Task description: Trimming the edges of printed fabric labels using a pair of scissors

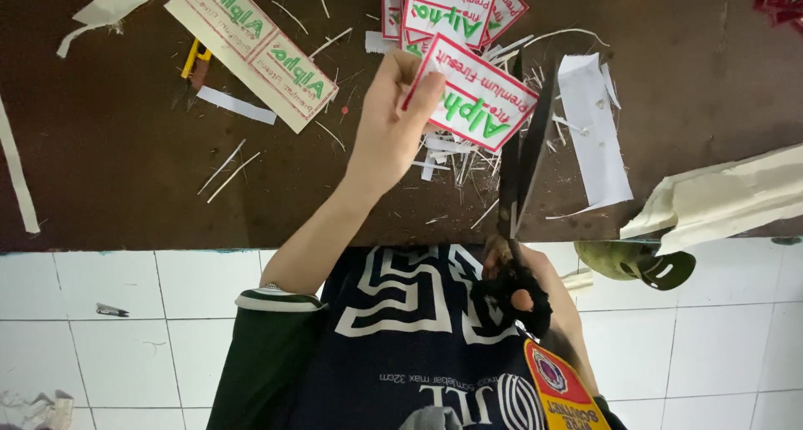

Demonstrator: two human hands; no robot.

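left hand point(393, 120) pinches red-edged patch point(475, 104); right hand point(523, 284) grips open scissors point(523, 158) at its edge.

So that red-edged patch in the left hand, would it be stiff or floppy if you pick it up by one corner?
Probably fairly stiff: the patch juts out flat from the left hand, pinched at one end without drooping. Likely light, since fingertips alone hold it. It should not roll, being a flat rectangle. The right hand holds scissors beside it.

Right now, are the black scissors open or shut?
Open: the black scissors show two blades spread in a narrow V beside the red-edged white patch.
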